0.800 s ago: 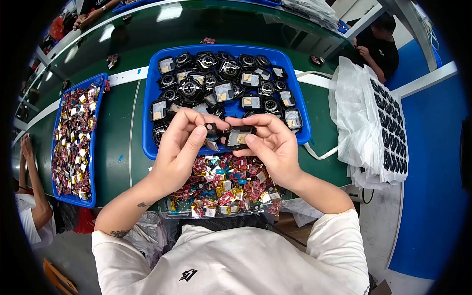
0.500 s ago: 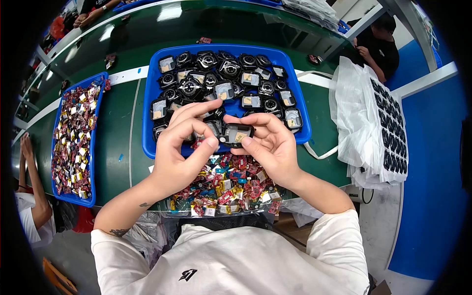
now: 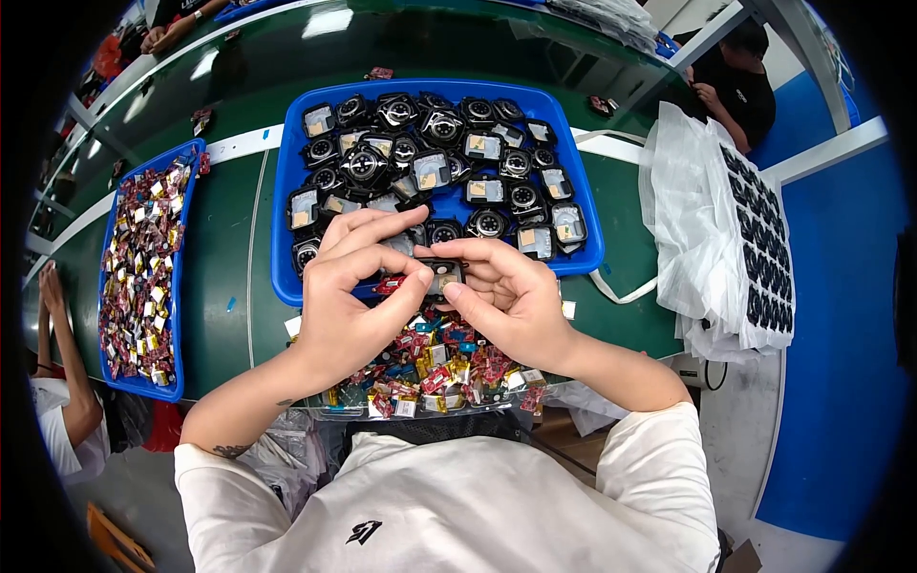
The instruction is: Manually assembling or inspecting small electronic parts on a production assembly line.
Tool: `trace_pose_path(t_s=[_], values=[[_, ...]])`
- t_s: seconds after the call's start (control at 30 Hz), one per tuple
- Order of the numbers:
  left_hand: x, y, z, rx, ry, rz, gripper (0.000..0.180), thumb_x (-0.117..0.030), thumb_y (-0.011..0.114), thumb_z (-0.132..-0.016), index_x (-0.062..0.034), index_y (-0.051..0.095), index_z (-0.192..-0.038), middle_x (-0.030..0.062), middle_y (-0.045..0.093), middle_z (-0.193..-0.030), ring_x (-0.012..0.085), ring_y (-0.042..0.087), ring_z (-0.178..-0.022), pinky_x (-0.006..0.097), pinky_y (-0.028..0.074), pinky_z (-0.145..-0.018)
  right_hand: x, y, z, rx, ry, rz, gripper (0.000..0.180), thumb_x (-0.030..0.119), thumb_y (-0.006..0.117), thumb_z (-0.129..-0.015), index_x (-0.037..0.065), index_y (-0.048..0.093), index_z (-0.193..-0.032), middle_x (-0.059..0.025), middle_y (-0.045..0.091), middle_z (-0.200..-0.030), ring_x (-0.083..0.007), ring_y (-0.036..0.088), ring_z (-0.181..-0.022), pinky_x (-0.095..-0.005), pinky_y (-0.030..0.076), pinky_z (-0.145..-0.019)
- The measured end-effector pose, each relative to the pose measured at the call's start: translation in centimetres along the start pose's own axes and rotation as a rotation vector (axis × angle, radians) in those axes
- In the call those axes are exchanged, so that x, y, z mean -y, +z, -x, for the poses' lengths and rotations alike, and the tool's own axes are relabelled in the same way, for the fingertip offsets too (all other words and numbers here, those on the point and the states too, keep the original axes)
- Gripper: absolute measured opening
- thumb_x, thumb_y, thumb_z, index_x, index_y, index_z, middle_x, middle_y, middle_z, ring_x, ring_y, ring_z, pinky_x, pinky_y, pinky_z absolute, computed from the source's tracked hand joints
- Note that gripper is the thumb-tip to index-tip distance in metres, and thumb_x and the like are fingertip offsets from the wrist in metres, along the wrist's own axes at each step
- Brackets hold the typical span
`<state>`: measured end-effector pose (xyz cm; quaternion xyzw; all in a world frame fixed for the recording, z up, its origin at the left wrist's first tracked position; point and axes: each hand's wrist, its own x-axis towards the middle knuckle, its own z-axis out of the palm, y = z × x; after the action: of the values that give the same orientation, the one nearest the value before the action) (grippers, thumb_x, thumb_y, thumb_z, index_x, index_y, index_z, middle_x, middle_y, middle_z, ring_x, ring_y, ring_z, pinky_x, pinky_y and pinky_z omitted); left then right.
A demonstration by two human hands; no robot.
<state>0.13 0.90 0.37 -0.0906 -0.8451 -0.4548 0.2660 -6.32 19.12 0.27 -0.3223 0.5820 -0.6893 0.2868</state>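
Over the near edge of a blue tray, my right hand (image 3: 511, 301) holds a black watch case (image 3: 445, 274) between thumb and fingers, its open grey inside facing up. Against the left edge of that case, the thumb and index finger of my left hand (image 3: 358, 286) are pinched together, the other fingers stretched out above. The fingers partly cover the case, and anything small in the left pinch is hidden. Beneath both hands lies a pile of small red circuit boards (image 3: 441, 377) with yellow and white pieces.
The blue tray (image 3: 594, 250) holds several watch cases. A longer blue tray (image 3: 107, 277) of similar small boards stands left on the green table (image 3: 229, 220). White sheets with rows of black parts (image 3: 759, 229) are stacked right. Other people sit at the left and far right.
The watch case has shifted slightly left and is turned more upright. My hands have come closer together, and the left fingertips now meet the case's edge.
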Motion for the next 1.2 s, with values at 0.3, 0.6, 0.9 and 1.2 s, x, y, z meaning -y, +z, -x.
trace_pose_path(t_s=[0.3,0.6,0.9,1.2], values=[[-0.4,0.3,0.2,-0.007,-0.036,0.023,0.006,-0.007,0.072,-0.071,-0.0030,0.069,-0.074,0.0114,0.066,-0.112,0.0270,0.055,-0.102,0.038,0.042,-0.089,-0.2,0.2,0.0,-0.069,-0.106,0.118,0.023,-0.002,0.052,-0.091,-0.005,0.052,-0.114,-0.0157,0.061,-0.116,-0.0123,0.062,-0.097,-0.0231,0.053,-0.080],[-0.8,0.3,0.4,0.043,0.058,-0.034,0.024,-0.007,0.078,-0.065,-0.0049,0.072,-0.088,0.0112,0.066,-0.110,0.0268,0.057,-0.101,0.038,0.046,-0.087,-0.2,0.1,0.0,-0.148,-0.174,0.062,0.014,0.000,0.053,-0.091,-0.004,0.056,-0.104,-0.0146,0.064,-0.109,-0.0118,0.064,-0.090,-0.0233,0.054,-0.078],[-1.3,0.0,-0.2,-0.053,0.201,-0.034,0.029,-0.005,0.081,-0.061,-0.0029,0.066,-0.086,0.0105,0.068,-0.094,0.0236,0.063,-0.084,0.031,0.048,-0.072,0.0,-1.0,-0.1,-0.237,-0.207,0.003,0.011,-0.005,0.054,-0.089,-0.004,0.057,-0.099,-0.0164,0.065,-0.107,-0.0039,0.060,-0.081,-0.0169,0.050,-0.066],[-1.1,-0.1,0.0,-0.038,0.232,-0.068,0.016,-0.002,0.077,-0.063,-0.0052,0.067,-0.076,0.0050,0.066,-0.075,0.0184,0.061,-0.069,0.028,0.044,-0.057,0.3,-0.9,0.0,-0.196,-0.147,-0.024,0.019,-0.005,0.059,-0.085,-0.004,0.052,-0.102,-0.0153,0.064,-0.104,-0.0133,0.063,-0.094,-0.0232,0.053,-0.078]])
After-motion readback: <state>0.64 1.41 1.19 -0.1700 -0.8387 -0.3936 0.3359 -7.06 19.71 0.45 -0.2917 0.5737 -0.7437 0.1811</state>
